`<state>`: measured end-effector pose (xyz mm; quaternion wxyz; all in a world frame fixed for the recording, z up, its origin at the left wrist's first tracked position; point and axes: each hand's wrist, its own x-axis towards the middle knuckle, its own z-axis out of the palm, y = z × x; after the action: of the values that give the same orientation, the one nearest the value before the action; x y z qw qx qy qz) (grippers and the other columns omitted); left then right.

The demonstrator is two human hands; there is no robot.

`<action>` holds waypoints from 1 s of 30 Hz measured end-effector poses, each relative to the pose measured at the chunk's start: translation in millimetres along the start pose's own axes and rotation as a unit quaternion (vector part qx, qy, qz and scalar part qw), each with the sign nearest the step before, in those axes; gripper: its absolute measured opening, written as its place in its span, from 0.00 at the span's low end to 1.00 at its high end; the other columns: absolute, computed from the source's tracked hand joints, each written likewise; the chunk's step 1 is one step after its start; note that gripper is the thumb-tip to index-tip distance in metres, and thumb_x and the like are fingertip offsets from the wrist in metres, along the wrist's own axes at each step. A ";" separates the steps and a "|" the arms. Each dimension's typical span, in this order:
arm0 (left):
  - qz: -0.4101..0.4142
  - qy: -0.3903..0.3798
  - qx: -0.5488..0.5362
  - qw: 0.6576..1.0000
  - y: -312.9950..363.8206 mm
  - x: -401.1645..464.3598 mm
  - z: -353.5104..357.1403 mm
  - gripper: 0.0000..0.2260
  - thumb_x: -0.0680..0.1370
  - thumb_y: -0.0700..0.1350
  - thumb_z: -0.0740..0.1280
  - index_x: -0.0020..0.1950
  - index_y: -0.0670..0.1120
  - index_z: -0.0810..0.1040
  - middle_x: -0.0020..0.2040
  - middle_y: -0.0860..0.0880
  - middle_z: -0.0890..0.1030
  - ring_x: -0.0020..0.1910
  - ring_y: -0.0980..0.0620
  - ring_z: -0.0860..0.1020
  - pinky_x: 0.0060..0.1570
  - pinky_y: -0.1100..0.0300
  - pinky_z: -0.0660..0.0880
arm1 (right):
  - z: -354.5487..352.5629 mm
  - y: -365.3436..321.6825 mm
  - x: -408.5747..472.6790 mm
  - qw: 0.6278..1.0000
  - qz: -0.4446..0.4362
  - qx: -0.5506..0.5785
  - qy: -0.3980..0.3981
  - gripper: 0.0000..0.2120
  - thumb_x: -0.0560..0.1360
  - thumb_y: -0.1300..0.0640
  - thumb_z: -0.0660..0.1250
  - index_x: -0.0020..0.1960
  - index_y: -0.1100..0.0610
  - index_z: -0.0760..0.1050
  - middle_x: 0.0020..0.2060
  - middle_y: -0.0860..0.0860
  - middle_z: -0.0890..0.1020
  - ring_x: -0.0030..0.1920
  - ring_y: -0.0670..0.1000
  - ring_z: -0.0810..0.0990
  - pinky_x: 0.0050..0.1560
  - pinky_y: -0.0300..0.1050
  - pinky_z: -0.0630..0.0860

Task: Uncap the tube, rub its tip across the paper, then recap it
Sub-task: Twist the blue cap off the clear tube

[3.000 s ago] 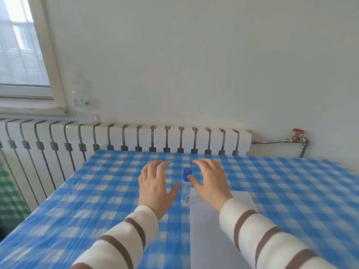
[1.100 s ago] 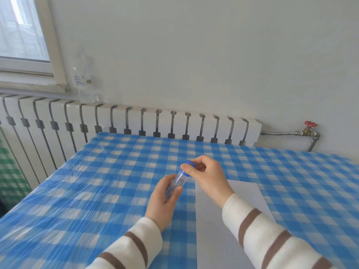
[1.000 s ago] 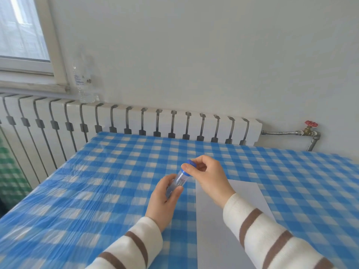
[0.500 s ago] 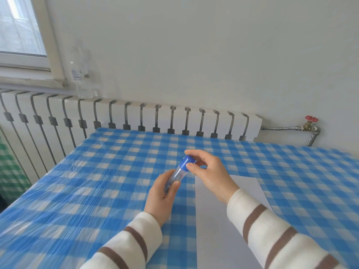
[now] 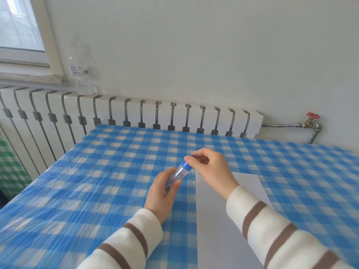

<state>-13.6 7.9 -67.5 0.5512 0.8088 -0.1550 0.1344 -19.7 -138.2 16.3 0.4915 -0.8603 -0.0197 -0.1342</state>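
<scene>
Two hands (image 5: 210, 169) gripping tilted tube (image 5: 179, 173)

Bare tablecloth (image 5: 108, 183) around paper (image 5: 217, 226)

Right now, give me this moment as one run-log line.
step: uncapping | left hand: holds tube body, tilted | right hand: fingers on blue cap, cap still on | paper: flat on table, untouched

Print is visible on the tube (image 5: 175, 177) label and the windowsill bottle (image 5: 80, 72) label, neither legible.
</scene>
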 end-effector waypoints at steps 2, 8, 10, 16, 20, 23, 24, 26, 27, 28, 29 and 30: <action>-0.004 -0.003 0.000 1.000 -0.8 0.4 -0.1 0.12 0.78 0.46 0.62 0.61 0.53 0.70 0.50 0.61 0.74 0.51 0.68 0.71 0.45 0.77 0.67 | -1.2 -0.2 -0.5 1.000 -0.012 0.011 -0.009 0.05 0.75 0.51 0.69 0.49 0.52 0.79 0.43 0.45 0.81 0.44 0.44 0.78 0.41 0.27 0.71; -0.018 -0.009 0.007 1.000 -1.5 0.3 0.3 0.14 0.78 0.48 0.61 0.64 0.50 0.69 0.52 0.57 0.74 0.51 0.61 0.73 0.46 0.70 0.67 | -1.6 -0.9 -2.5 0.999 -0.023 0.004 -0.028 0.10 0.78 0.56 0.65 0.58 0.49 0.77 0.50 0.44 0.79 0.49 0.42 0.76 0.41 0.26 0.70; -0.024 -0.014 0.017 0.999 -2.1 0.1 0.6 0.13 0.78 0.49 0.61 0.63 0.52 0.68 0.50 0.61 0.72 0.50 0.63 0.72 0.45 0.71 0.66 | -1.8 -0.9 -2.9 0.999 -0.023 0.003 -0.033 0.11 0.78 0.57 0.64 0.60 0.50 0.76 0.52 0.45 0.79 0.51 0.42 0.76 0.42 0.28 0.69; -0.020 -0.011 0.021 1.000 -1.8 -0.3 -0.2 0.11 0.78 0.48 0.61 0.60 0.54 0.69 0.48 0.63 0.72 0.48 0.66 0.72 0.43 0.72 0.66 | -2.8 -0.1 -3.8 0.999 -0.015 0.013 -0.033 0.11 0.78 0.53 0.65 0.60 0.50 0.76 0.53 0.46 0.80 0.52 0.44 0.76 0.46 0.30 0.70; -0.002 -0.005 0.008 1.000 0.1 -1.9 -2.5 0.10 0.77 0.45 0.64 0.57 0.55 0.70 0.48 0.60 0.74 0.48 0.68 0.71 0.43 0.78 0.66 | -0.5 1.3 -2.9 0.999 0.024 0.021 -0.023 0.16 0.75 0.45 0.68 0.58 0.53 0.77 0.51 0.48 0.80 0.51 0.48 0.78 0.52 0.44 0.78; -0.002 -0.004 0.008 1.000 0.9 -2.3 -3.4 0.10 0.77 0.45 0.64 0.56 0.56 0.70 0.48 0.59 0.75 0.48 0.67 0.72 0.43 0.77 0.67 | 0.4 2.8 -2.0 0.999 0.037 0.019 -0.008 0.16 0.74 0.44 0.68 0.54 0.54 0.79 0.48 0.49 0.82 0.49 0.48 0.79 0.49 0.45 0.79; -0.003 -0.004 0.011 1.000 1.0 -2.3 -3.5 0.11 0.77 0.45 0.64 0.56 0.57 0.69 0.48 0.60 0.75 0.48 0.67 0.72 0.43 0.75 0.67 | 0.6 3.1 -2.0 0.999 0.035 0.020 -0.005 0.15 0.74 0.44 0.68 0.52 0.54 0.80 0.46 0.49 0.82 0.48 0.47 0.79 0.48 0.44 0.78; -0.005 -0.003 0.015 1.000 1.0 -2.3 -3.5 0.11 0.76 0.46 0.64 0.56 0.57 0.69 0.49 0.61 0.74 0.48 0.67 0.72 0.43 0.75 0.67 | 0.7 3.1 -2.4 0.999 0.029 0.023 -0.004 0.13 0.75 0.46 0.68 0.51 0.55 0.80 0.45 0.49 0.83 0.47 0.47 0.80 0.47 0.42 0.78; -0.007 -0.001 0.014 1.000 0.9 -2.2 -3.3 0.11 0.76 0.46 0.64 0.56 0.57 0.69 0.49 0.61 0.74 0.49 0.67 0.72 0.43 0.76 0.67 | 0.4 2.9 -2.5 0.999 0.025 0.025 -0.005 0.12 0.75 0.48 0.68 0.51 0.55 0.81 0.45 0.49 0.83 0.47 0.47 0.80 0.47 0.42 0.78; -0.011 0.001 0.010 1.000 0.6 -2.1 -3.1 0.11 0.76 0.46 0.65 0.57 0.57 0.69 0.49 0.60 0.74 0.49 0.66 0.72 0.43 0.75 0.67 | 0.2 2.5 -2.6 0.999 0.023 0.028 -0.007 0.11 0.76 0.49 0.68 0.52 0.55 0.81 0.45 0.49 0.83 0.48 0.47 0.80 0.48 0.43 0.79; -0.017 0.003 0.005 1.000 0.3 -2.2 -3.0 0.12 0.76 0.46 0.65 0.57 0.56 0.70 0.50 0.59 0.75 0.49 0.64 0.73 0.43 0.73 0.67 | -0.2 2.1 -2.6 0.999 0.021 0.032 -0.010 0.10 0.76 0.50 0.68 0.52 0.55 0.80 0.46 0.49 0.83 0.48 0.47 0.80 0.50 0.44 0.79; -0.021 0.007 -0.002 1.000 0.1 -2.3 -2.9 0.12 0.76 0.45 0.65 0.57 0.55 0.70 0.49 0.57 0.75 0.49 0.62 0.74 0.44 0.71 0.67 | -0.6 1.9 -2.6 0.999 0.019 0.038 -0.012 0.09 0.76 0.52 0.68 0.53 0.55 0.80 0.46 0.49 0.83 0.48 0.47 0.80 0.51 0.44 0.79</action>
<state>-15.9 10.8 -67.3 0.5568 0.8096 -0.1342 0.1283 -22.1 -139.4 14.3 0.5257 -0.8429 -0.0140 -0.1140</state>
